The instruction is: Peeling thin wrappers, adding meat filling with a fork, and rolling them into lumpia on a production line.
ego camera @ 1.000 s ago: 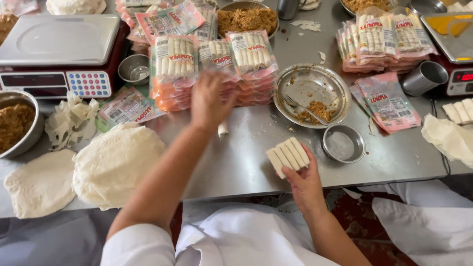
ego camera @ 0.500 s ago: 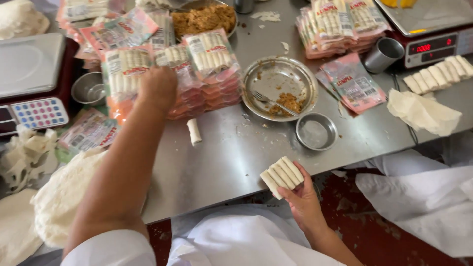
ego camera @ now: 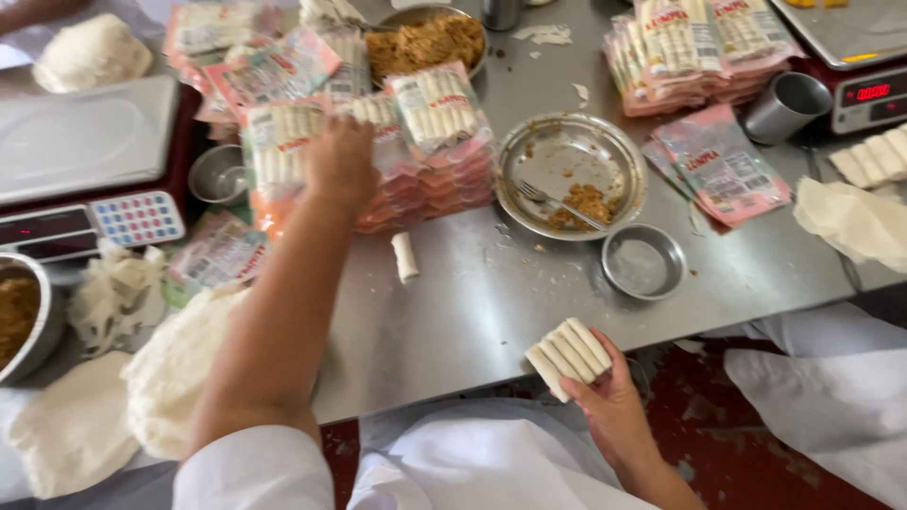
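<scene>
white rolls (ego camera: 568, 355) in right hand (ego camera: 614, 408) point up-right, side by side

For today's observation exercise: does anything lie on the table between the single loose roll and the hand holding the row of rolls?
Nothing visible does. The loose roll lies alone on bare steel table; the right hand holds the row of rolls at the table's near edge.

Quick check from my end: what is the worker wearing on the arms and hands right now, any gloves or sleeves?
No gloves: the left hand and the right hand are both bare, with no rings, watch or bands visible. The left arm has a short white sleeve ending near the elbow, forearm uncovered. The right forearm is also uncovered; its sleeve is out of view. A white garment covers the body below.
</scene>
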